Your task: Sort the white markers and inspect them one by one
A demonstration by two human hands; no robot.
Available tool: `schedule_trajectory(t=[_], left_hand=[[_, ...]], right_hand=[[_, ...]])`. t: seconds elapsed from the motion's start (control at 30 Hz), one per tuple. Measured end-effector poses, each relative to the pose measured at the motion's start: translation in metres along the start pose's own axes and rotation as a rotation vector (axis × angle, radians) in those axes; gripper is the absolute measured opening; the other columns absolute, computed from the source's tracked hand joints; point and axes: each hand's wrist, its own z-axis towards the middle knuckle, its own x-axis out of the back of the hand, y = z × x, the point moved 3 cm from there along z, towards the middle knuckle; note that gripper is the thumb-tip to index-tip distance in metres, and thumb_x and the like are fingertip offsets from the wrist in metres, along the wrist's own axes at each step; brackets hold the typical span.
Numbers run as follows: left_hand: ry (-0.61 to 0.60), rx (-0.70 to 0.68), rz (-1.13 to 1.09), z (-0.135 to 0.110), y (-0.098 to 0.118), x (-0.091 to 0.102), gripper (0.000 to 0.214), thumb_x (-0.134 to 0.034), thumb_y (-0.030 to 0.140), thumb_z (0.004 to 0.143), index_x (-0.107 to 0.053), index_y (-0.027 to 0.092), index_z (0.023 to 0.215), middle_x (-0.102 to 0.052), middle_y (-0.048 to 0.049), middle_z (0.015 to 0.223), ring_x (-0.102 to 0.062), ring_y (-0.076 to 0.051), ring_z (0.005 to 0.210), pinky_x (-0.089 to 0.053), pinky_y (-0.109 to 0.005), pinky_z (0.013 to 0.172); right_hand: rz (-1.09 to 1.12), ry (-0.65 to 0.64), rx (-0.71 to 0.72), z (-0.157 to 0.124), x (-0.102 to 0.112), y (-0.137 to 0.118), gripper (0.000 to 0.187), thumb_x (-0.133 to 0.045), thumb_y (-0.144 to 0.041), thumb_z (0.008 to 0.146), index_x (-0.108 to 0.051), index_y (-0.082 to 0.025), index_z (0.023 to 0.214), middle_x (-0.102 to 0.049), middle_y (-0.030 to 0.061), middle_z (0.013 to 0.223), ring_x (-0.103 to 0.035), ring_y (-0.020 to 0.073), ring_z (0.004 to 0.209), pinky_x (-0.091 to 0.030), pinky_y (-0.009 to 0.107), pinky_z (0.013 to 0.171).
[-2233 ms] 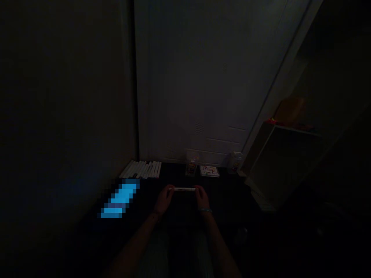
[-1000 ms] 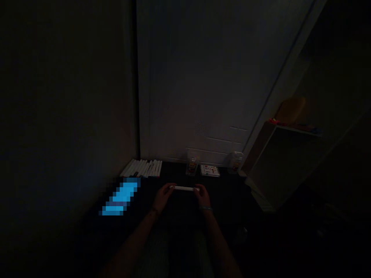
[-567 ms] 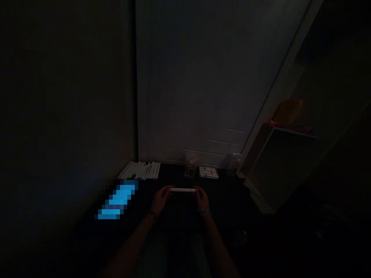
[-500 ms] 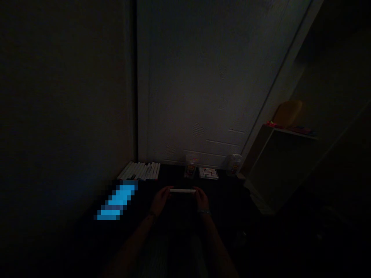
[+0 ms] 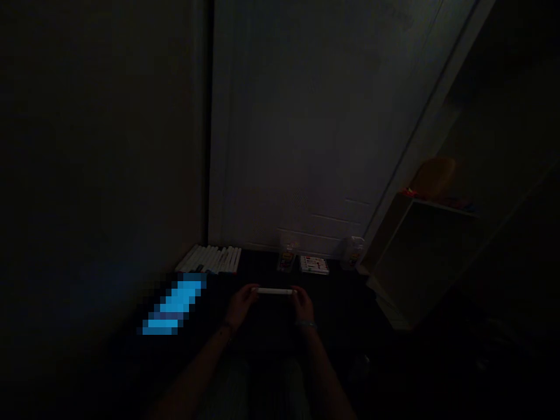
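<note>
The room is very dark. A white marker (image 5: 275,290) is held level in front of me, above a dark surface. My left hand (image 5: 242,304) pinches its left end and my right hand (image 5: 301,303) pinches its right end, with a pale band on that wrist. A row of several white markers (image 5: 210,259) lies side by side farther back on the left, near the wall.
A blurred blue glowing patch (image 5: 172,305) lies left of my hands. Small containers (image 5: 286,259) and a flat printed card (image 5: 314,265) sit along the base of a pale door (image 5: 315,146). At the right stands a white shelf unit (image 5: 420,256) carrying a yellowish object (image 5: 435,175).
Both hands keep holding the marker by its ends throughout. The view has shifted slightly, so the hands and marker sit a little lower in the picture.
</note>
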Motion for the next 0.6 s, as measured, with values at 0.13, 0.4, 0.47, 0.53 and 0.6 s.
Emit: schedule_trajectory(t=[0.13,0.4,0.47,0.53,0.6], left_hand=[[0.031,-0.011,0.048,-0.0007,0.0031,0.0011,0.041,-0.048,0.047,0.072,-0.059,0.016,0.096,-0.065,-0.0051,0.090,-0.062,-0.016,0.074,-0.049,-0.028,0.070],[0.031,-0.004,0.082,-0.0014,0.0024,0.0018,0.043,-0.046,0.048,0.073,-0.059,0.016,0.098,-0.065,-0.0040,0.080,-0.063,-0.016,0.071,-0.048,-0.029,0.070],[0.031,-0.003,0.062,-0.0015,0.0026,0.0008,0.043,-0.049,0.050,0.071,-0.059,0.016,0.096,-0.065,-0.0049,0.086,-0.063,-0.016,0.073,-0.048,-0.029,0.071],[0.034,-0.004,0.046,-0.0018,0.0032,0.0000,0.044,-0.052,0.051,0.068,-0.060,0.016,0.095,-0.065,-0.0054,0.091,-0.063,-0.016,0.074,-0.048,-0.029,0.071],[0.037,-0.013,0.051,-0.0021,0.0039,0.0000,0.045,-0.052,0.051,0.068,-0.060,0.017,0.095,-0.065,-0.0050,0.091,-0.063,-0.016,0.073,-0.048,-0.028,0.070]], right_hand=[[0.008,-0.016,-0.027,0.0011,-0.0011,0.0032,0.034,-0.045,-0.042,0.078,-0.061,-0.019,0.098,-0.063,0.0044,0.092,-0.058,0.0170,0.083,-0.045,0.027,0.073],[0.017,-0.011,-0.021,-0.0017,-0.0007,-0.0014,0.032,-0.049,-0.041,0.076,-0.061,-0.020,0.097,-0.064,0.0038,0.091,-0.058,0.0175,0.083,-0.045,0.028,0.074],[0.011,-0.004,-0.030,-0.0012,-0.0008,-0.0016,0.032,-0.051,-0.041,0.074,-0.061,-0.020,0.096,-0.064,0.0036,0.090,-0.057,0.0177,0.083,-0.045,0.028,0.074],[0.016,-0.005,-0.040,-0.0004,-0.0011,-0.0012,0.032,-0.054,-0.041,0.072,-0.061,-0.020,0.095,-0.064,0.0034,0.090,-0.057,0.0177,0.084,-0.045,0.028,0.074],[0.019,-0.009,-0.052,0.0002,-0.0013,-0.0002,0.032,-0.055,-0.041,0.071,-0.061,-0.020,0.094,-0.064,0.0034,0.089,-0.057,0.0176,0.083,-0.045,0.027,0.073]])
